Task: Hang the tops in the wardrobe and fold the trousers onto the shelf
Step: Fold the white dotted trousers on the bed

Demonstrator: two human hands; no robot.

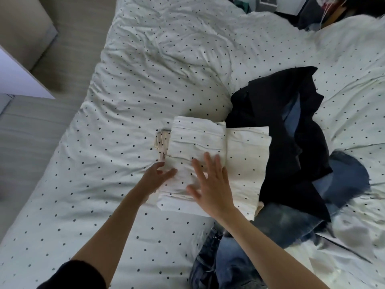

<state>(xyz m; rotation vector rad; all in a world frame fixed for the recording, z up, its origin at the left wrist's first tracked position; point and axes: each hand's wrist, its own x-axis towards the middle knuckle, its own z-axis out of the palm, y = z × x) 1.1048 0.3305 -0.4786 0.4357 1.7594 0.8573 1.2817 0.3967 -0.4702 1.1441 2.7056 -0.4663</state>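
Two hands [158, 176] [212, 184] on folded trousers [198, 147], dark garments [291, 130] seemingly touching

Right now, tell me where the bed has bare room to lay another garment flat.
Bare duvet lies beyond the folded cream trousers, up to the clutter at the bed's far end, and left of both hands toward the bed edge. It is crowded right of the trousers: a dark garment and jeans lie piled there.
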